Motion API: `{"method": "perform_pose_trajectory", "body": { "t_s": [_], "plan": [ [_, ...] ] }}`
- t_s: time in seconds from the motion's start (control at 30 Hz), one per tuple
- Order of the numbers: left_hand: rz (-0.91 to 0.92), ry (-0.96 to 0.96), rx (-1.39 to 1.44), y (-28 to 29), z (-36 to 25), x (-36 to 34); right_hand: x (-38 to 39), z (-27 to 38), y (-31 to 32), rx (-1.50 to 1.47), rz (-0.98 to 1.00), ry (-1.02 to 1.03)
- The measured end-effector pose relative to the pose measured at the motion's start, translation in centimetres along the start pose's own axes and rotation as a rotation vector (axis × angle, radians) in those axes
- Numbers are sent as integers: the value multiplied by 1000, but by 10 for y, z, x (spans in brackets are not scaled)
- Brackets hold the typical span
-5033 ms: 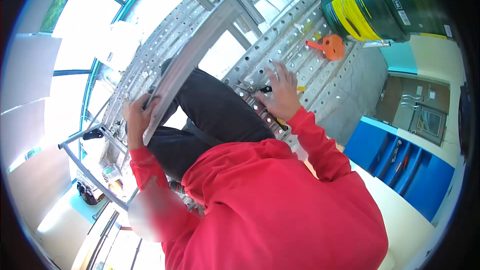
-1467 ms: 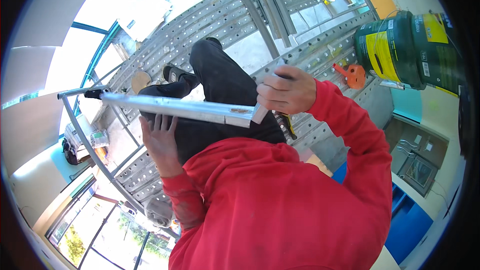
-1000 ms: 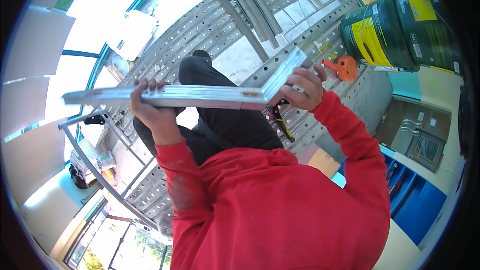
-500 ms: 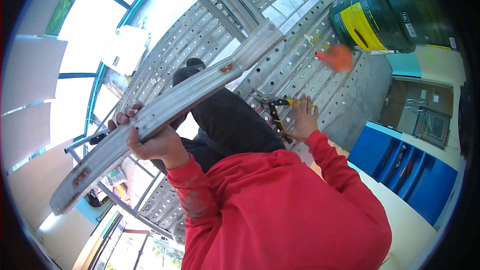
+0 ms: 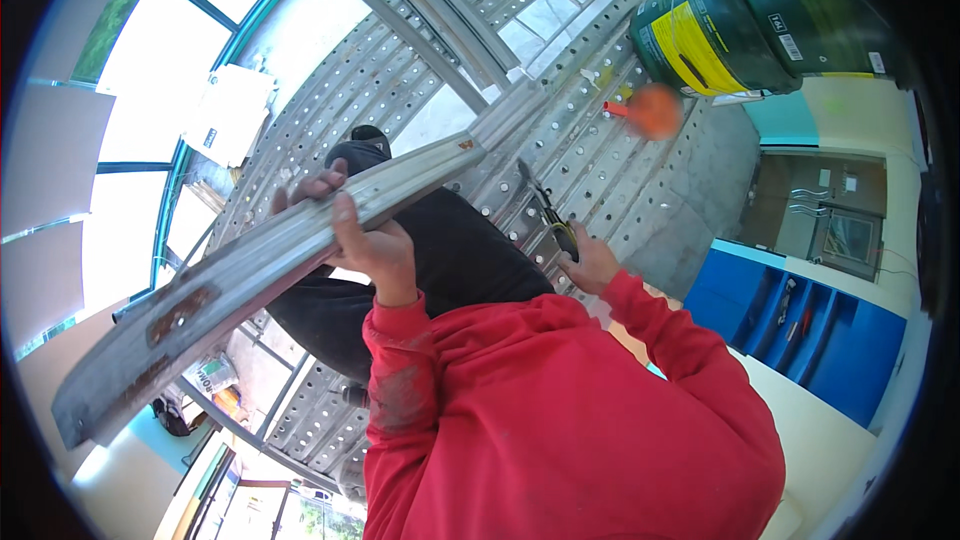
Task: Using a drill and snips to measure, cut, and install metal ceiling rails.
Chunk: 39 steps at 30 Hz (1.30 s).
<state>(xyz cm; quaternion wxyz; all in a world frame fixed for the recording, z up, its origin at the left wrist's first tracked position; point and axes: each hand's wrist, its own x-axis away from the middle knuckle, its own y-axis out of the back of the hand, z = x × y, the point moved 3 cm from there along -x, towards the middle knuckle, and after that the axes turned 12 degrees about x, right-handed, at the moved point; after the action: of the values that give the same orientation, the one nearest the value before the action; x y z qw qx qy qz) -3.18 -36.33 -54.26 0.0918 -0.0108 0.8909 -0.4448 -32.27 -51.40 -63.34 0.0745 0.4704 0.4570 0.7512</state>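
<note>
A long grey metal channel (image 5: 400,175) with rusty patches slants across my lap, from the lower left to the upper middle. My left hand (image 5: 365,240) is closed around it, thumb on the near side and fingertips over the far edge. To the right, my right hand (image 5: 592,258) is wrapped around the handles of tin snips (image 5: 545,208) with black and yellow grips. Their metal jaws point up and left, apart from the channel and above the perforated metal platform (image 5: 590,180). Part of the handles is hidden in my palm.
An orange funnel-like object (image 5: 652,112), blurred, is on the platform. Beyond it stand green buckets (image 5: 690,30) with yellow labels. More long metal channels (image 5: 440,15) lie at the far side. A blue shelf unit (image 5: 745,290) with tools is at the right.
My right hand has gone from spread fingers over the tin snips to gripping them, and their handles have come closer together. My left hand and the channel have tilted and shifted slightly.
</note>
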Motion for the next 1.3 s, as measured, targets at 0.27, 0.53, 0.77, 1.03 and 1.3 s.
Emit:
{"method": "perform_pose_trajectory", "body": {
  "t_s": [0.27, 0.53, 0.77, 1.03, 1.3],
  "plan": [
    [120, 78, -112, -1, 33, 27, 19, -41, -55, -813, 215, -119],
    [142, 67, -156, 2, 31, 29, 21, -36, -44, -729, 298, -290],
    [133, 80, -299, -6, 31, 23, 11, -31, -57, -539, 147, -67],
    [217, 43, -304, -1, 29, 29, 9, 5, -35, -407, 176, -66],
    [227, 20, -234, 11, 28, 33, 4, -1, -42, -459, 157, -98]
  ]
}}
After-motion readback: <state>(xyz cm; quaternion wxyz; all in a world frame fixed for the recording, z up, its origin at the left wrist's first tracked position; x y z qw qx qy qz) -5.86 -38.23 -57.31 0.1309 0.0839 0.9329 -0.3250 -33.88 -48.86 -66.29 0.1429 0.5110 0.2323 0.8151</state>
